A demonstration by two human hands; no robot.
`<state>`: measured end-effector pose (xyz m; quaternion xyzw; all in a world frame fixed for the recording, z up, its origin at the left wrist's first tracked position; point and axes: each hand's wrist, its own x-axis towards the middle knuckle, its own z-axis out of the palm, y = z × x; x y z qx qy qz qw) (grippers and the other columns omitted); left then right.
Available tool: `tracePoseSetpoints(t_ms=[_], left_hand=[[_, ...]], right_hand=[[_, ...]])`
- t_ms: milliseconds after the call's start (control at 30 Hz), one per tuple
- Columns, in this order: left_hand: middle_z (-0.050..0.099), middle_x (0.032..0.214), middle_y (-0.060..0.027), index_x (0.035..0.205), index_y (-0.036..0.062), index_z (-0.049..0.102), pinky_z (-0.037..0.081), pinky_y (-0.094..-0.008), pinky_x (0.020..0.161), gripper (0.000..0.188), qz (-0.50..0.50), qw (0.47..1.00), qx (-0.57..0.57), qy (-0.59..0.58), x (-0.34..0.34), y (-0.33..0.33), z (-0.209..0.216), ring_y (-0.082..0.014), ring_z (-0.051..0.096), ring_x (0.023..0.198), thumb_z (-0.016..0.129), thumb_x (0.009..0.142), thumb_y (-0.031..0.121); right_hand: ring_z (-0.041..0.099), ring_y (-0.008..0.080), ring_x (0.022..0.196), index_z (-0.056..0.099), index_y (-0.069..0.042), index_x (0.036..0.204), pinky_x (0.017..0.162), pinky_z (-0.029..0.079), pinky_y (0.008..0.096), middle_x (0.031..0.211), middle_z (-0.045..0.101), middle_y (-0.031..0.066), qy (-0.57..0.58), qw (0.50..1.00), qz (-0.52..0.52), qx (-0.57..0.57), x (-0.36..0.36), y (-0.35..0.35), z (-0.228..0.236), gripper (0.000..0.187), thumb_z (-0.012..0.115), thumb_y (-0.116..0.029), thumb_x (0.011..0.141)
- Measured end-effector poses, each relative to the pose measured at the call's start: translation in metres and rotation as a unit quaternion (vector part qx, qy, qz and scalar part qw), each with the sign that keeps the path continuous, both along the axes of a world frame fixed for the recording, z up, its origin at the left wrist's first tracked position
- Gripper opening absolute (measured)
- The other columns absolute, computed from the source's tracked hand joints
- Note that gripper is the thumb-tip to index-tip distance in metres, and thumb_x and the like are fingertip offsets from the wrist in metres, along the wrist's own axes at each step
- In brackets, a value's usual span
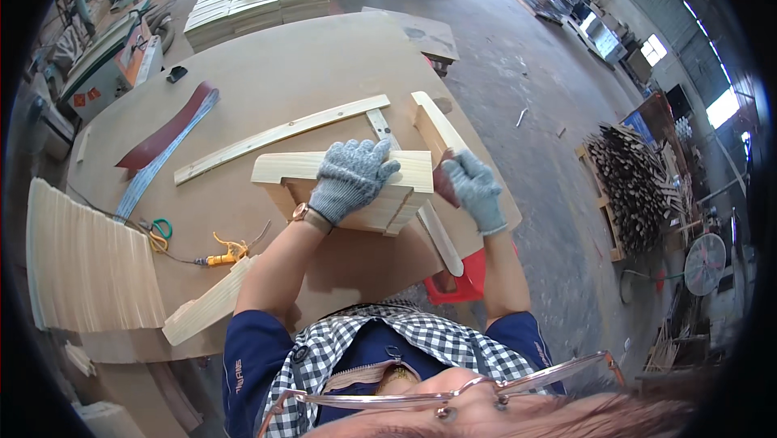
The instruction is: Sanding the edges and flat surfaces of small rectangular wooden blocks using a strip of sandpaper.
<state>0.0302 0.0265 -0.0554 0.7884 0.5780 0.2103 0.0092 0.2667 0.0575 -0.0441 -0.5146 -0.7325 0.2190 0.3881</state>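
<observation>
A stack of pale wooden boards (413, 169) with notched edges lies in front of me on the work table. My left hand (354, 179), in a grey knit glove, is closed over its top board and steadies it. At the stack's right end, my right hand (476, 191), also gloved, grips a dark red piece of sandpaper (445, 184) against the wood. Its fingertips are partly hidden. Just beyond lies another shaped board (435, 124). A long wooden strip (283, 138) rests behind the stack, and a round-ended strip (441, 240) pokes out below it.
On the table's left (267, 57) are a dark red sanding belt (174, 130), green-handled scissors (160, 231), a yellow air blow gun (227, 253) and a large row of stacked boards (89, 264). A red stool (465, 280) stands by the near right edge. Board piles (255, 5) stand behind.
</observation>
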Motion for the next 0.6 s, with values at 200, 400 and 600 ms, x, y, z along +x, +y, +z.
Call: tracePoseSetpoints(t_ms=[200,400,600], left_hand=[[0.062,0.087,-0.0104,0.114,0.0096,0.06,0.047,-0.0434,0.076,0.038,0.004,0.999,0.038,0.027,0.0,0.002,-0.006,-0.0279,0.061,0.081,0.05,0.095,0.041],[0.059,0.087,-0.0107,0.113,0.008,0.059,0.046,-0.043,0.076,0.054,-0.026,0.996,0.085,0.003,-0.003,-0.002,-0.002,-0.0283,0.06,0.08,0.059,0.085,0.055],[0.058,0.091,-0.0117,0.116,0.0053,0.056,0.046,-0.041,0.076,0.079,-0.056,0.997,0.045,0.025,-0.006,-0.012,-0.001,-0.0282,0.059,0.083,0.067,0.07,0.068]], right_hand=[[0.064,0.036,0.069,0.058,-0.009,0.085,0.062,0.052,0.0432,0.076,0.066,0.0165,-0.171,0.983,0.018,0.068,-0.042,0.003,-0.014,0.014,0.064,-0.02,0.088],[0.066,0.0354,0.077,0.062,-0.011,0.09,0.064,0.052,0.0458,0.079,0.068,0.0147,-0.187,0.98,-0.031,0.063,-0.056,0.077,-0.023,0.015,0.062,-0.026,0.089],[0.066,0.0337,0.071,0.066,-0.013,0.093,0.063,0.051,0.0427,0.078,0.067,0.0134,-0.138,0.981,0.089,0.1,-0.047,0.027,-0.01,0.012,0.066,-0.023,0.087]])
